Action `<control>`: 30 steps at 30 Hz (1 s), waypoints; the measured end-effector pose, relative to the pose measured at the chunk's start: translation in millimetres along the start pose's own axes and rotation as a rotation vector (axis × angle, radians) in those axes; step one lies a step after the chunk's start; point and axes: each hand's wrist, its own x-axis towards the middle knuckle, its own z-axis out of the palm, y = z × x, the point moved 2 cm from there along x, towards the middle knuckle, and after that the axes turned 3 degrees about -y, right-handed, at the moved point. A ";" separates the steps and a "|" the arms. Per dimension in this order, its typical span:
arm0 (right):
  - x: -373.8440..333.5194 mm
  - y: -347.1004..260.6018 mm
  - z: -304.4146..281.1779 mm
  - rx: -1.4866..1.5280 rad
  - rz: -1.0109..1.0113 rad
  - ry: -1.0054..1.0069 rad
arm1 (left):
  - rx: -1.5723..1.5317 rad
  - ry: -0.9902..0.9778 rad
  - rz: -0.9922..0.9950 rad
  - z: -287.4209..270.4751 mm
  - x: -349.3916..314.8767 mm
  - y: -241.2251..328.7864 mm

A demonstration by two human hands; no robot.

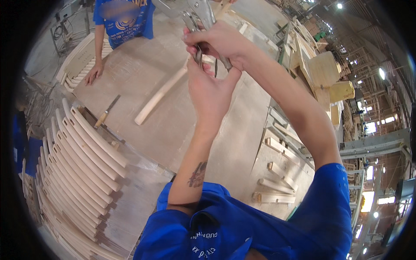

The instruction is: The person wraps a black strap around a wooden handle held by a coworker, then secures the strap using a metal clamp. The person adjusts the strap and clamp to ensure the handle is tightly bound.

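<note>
Both of my hands are raised over the table (173, 138) and closed around a silver metal clamp that looks like locking pliers (203, 13). My right hand (223, 39) wraps across its middle from the right. Below it, my left hand (211, 93) grips the handles, with its thumb along one side. The clamp's upper end runs toward the top edge of the view, and my fingers hide part of its body. Under and left of my hands, a pale wooden rod (160, 96) lies on the table, its far end hidden behind my left hand.
A chisel (107, 112) lies at the table's left edge. Curved wooden slats (82, 160) are stacked at the left. Across the table, a person in a blue shirt (125, 26) rests a hand on the top. Short wooden pieces (277, 186) lie to my right.
</note>
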 end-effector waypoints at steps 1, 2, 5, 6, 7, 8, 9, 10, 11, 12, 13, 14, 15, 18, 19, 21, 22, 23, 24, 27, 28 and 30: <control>-1.2 -2.4 0.3 0.010 0.012 0.013 | -0.063 -0.001 0.022 -2.5 3.1 -2.0; -3.7 -4.4 1.5 0.020 0.022 0.023 | -0.071 -0.004 0.049 -2.3 1.8 -1.7; -5.2 -6.5 6.3 0.065 0.019 -0.010 | -0.039 0.032 0.068 -10.0 -8.3 -9.5; -7.3 -6.4 7.5 0.080 0.016 -0.024 | -0.009 0.056 0.027 -14.1 -19.8 -16.7; -8.2 -5.1 4.2 0.091 0.020 -0.025 | -0.042 0.048 -0.034 -14.9 -33.5 -22.8; -9.2 -3.1 1.5 0.102 0.023 -0.026 | -0.075 0.044 -0.107 -16.0 -49.8 -27.6; -11.3 -0.9 -3.1 0.117 0.023 -0.016 | -0.167 0.007 -0.207 -16.9 -76.5 -30.2; -10.4 1.0 -2.9 0.137 0.019 -0.032 | -0.253 -0.016 -0.311 -19.3 -89.8 -26.8; -9.1 2.8 -3.6 0.158 0.015 -0.044 | -0.527 -0.118 -0.377 -12.7 -89.4 -28.1; -7.7 1.9 -1.2 0.173 0.005 -0.063 | -0.805 -0.216 -0.430 -8.0 -78.0 -18.7; -6.3 2.2 1.6 0.196 0.007 -0.076 | -1.083 -0.320 -0.479 -2.3 -66.9 -7.4; -5.3 4.0 5.4 0.219 0.009 -0.088 | -1.199 -0.333 -0.463 1.6 -59.4 6.0; -4.6 3.0 6.3 0.235 0.009 -0.093 | -1.248 -0.325 -0.465 5.2 -56.9 8.7; -5.1 0.0 8.0 0.172 0.027 -0.050 | -1.373 -0.251 -0.508 14.0 -51.5 14.2; -6.7 -1.6 8.7 0.138 0.033 -0.045 | -1.400 -0.189 -0.545 15.8 -53.7 15.4; -11.0 -2.7 12.4 0.076 0.046 -0.039 | -1.436 -0.107 -0.544 19.7 -54.9 16.3; -10.2 -5.7 13.4 0.023 0.034 -0.056 | -1.446 -0.087 -0.506 21.4 -54.2 16.0; -10.0 -8.7 13.9 0.022 0.035 -0.048 | -1.457 -0.067 -0.466 23.0 -53.0 15.8; -12.0 -7.1 15.0 0.029 0.046 -0.038 | -1.459 -0.046 -0.477 23.8 -53.3 17.5; -13.0 -7.2 17.3 0.038 0.052 -0.044 | -1.469 -0.003 -0.492 21.4 -53.5 20.6; -13.3 -7.4 18.2 0.041 0.053 -0.051 | -1.474 -0.004 -0.488 18.7 -54.5 20.6; -12.1 -9.2 19.0 0.025 0.058 -0.062 | -1.511 -0.015 -0.494 15.0 -54.9 22.0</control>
